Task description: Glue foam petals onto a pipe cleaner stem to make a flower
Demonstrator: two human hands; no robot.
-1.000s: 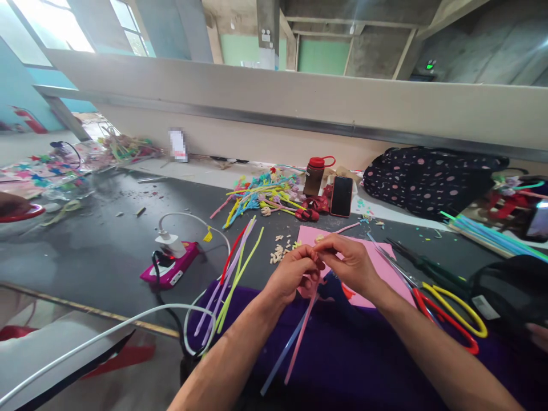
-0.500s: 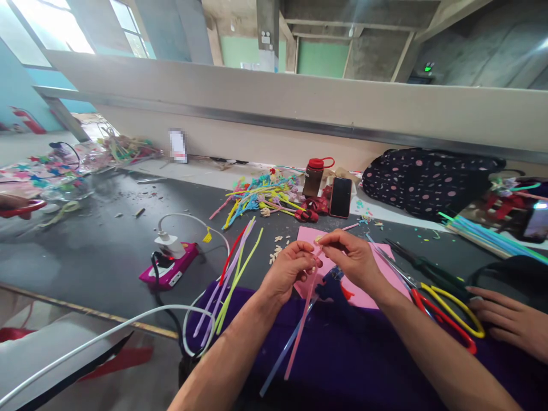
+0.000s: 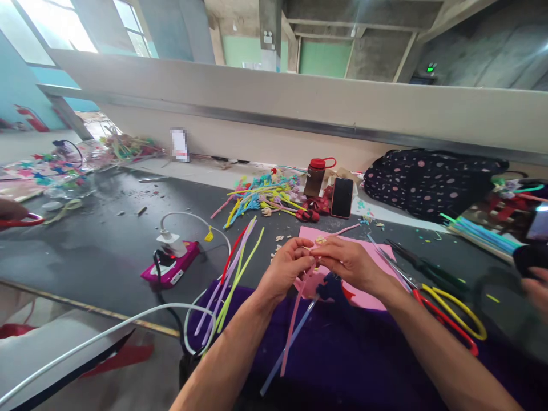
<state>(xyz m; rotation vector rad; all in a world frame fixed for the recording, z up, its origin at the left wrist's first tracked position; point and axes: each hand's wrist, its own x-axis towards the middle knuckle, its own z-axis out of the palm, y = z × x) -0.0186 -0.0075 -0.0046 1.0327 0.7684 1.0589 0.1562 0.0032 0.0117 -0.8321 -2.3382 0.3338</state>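
My left hand [image 3: 286, 267] is closed in a pinch on a pink pipe cleaner [image 3: 293, 325], whose long end hangs down toward me. My right hand [image 3: 349, 261] pinches the same pipe cleaner from the other side, and the fingertips of both hands meet and hide part of it. A small yellowish piece [image 3: 320, 241] shows just above the fingertips. Under the hands lies a pink sheet [image 3: 377, 285]. A dark blue object [image 3: 333, 286] rests on the sheet, with a translucent stick [image 3: 285, 354] reaching from near it toward me, partly behind the pipe cleaner.
Loose pipe cleaners [image 3: 240, 279] and a purple power strip [image 3: 182, 268] with cables lie left. Large scissors [image 3: 449, 311] and a green-handled tool [image 3: 423, 265] lie right. Behind are a pipe-cleaner pile [image 3: 265, 194], a bottle [image 3: 314, 180], a phone [image 3: 342, 197] and a co-worker's hand [image 3: 537, 288] at right.
My right hand has turned and come lower, closer to my left hand. The pipe cleaner's hanging end has swung slightly left. The co-worker's hand at right has moved up and outward.
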